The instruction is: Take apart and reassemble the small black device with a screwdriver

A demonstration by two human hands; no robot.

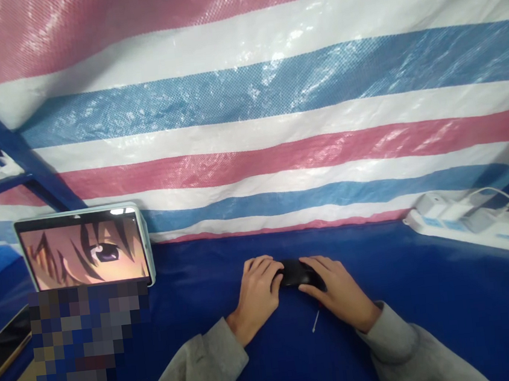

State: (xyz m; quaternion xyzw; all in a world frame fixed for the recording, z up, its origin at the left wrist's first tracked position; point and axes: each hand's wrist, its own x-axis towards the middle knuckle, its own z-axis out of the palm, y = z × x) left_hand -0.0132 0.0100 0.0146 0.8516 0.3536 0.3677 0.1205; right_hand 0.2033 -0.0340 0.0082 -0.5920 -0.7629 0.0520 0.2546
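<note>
A black computer mouse (294,272) lies on the dark blue table surface, gripped from both sides. My left hand (257,293) curls its fingers and thumb round the left end. On the opposite end, my right hand (336,291) is closed with its thumb along the near edge and its fingers over the far edge. Just below the right thumb lies a small screwdriver (316,321) with a thin pale shaft; its reddish end is partly hidden under that hand. The palms cover both ends of the mouse.
At the left a tablet (148,250) stands propped up, showing a cartoon face. A phone (6,338) lies farther left, near a blurred-out patch. A white power strip (477,231) with plugs and cables sits at the right. Striped plastic sheeting (244,94) hangs behind the table.
</note>
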